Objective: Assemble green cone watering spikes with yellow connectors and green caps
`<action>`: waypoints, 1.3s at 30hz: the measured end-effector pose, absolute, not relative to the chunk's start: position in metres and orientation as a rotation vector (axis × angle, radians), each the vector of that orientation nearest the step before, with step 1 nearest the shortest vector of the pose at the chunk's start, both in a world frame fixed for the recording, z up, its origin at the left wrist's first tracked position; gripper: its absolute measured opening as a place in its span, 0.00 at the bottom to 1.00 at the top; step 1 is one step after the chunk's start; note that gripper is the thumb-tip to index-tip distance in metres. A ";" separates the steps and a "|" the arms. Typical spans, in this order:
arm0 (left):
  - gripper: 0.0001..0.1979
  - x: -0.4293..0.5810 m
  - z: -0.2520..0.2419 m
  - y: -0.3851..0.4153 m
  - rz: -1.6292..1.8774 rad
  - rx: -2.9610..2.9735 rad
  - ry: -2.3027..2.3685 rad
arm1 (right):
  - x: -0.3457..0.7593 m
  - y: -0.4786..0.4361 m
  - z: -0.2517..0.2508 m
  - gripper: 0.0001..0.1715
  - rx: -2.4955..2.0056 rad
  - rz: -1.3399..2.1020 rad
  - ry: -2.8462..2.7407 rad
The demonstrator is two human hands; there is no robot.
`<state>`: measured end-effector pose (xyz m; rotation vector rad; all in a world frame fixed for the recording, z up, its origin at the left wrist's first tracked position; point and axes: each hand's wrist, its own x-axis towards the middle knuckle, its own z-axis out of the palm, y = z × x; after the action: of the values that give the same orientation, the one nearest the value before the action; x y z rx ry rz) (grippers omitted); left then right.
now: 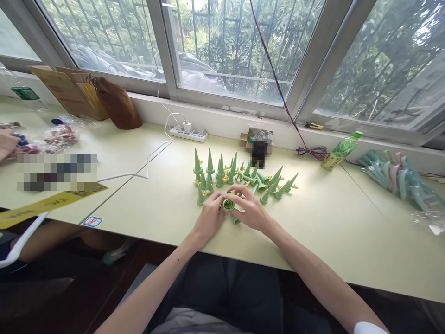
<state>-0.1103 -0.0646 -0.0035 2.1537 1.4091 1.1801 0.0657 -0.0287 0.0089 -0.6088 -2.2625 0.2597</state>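
Near the front of the table, I hold a green plastic watering spike [228, 204] with its round open end turned toward me. My left hand [209, 219] closes on its left side, fingertips bent against it. From the right, my right hand [253, 209] grips it between thumb and fingers. Just beyond my hands stand several upright green spikes [220, 171] with small yellow valves. More spikes [260, 181] lie on their sides in a loose pile to the right of these. Another green piece [237, 221] shows partly below my right hand.
The pale table [313, 222] runs along a window. A power strip [189, 134], an opened small box [259, 139], a green-capped bottle [342, 150] and bagged pastel items [403, 178] sit toward the back. At left are a brown pouch [116, 104] and another person's hand [7, 144].
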 end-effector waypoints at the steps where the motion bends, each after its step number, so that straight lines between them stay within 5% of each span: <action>1: 0.20 -0.111 -0.002 -0.067 1.189 2.146 1.403 | 0.066 -0.029 0.008 0.19 -0.587 0.260 -2.242; 6: 0.08 -0.125 0.009 -0.078 1.548 1.949 1.749 | 0.068 -0.026 0.004 0.16 -0.623 0.299 -2.129; 10: 0.18 -0.144 0.014 -0.071 1.519 1.773 2.031 | 0.068 -0.020 0.000 0.14 -0.727 0.349 -2.070; 13: 0.10 -0.155 0.014 -0.062 1.251 1.769 1.933 | 0.067 -0.018 -0.003 0.15 -0.808 0.379 -2.080; 26: 0.05 -0.179 0.033 -0.040 1.355 0.309 1.043 | 0.067 -0.018 -0.005 0.11 -1.090 0.222 -2.211; 29: 0.00 -0.178 0.029 -0.043 1.366 0.414 1.108 | 0.063 -0.017 -0.002 0.12 -1.053 0.156 -2.243; 34: 0.14 -0.174 0.022 -0.051 1.419 0.923 1.320 | 0.047 -0.013 0.021 0.15 -0.985 0.193 -2.261; 39: 0.14 -0.168 0.015 -0.056 1.351 1.657 1.635 | 0.011 0.000 0.046 0.17 -1.043 0.334 -2.285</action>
<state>-0.1675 -0.0555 0.0147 1.6569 1.6350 1.3511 0.0115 -0.0002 0.0464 -1.0427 -2.2845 0.3335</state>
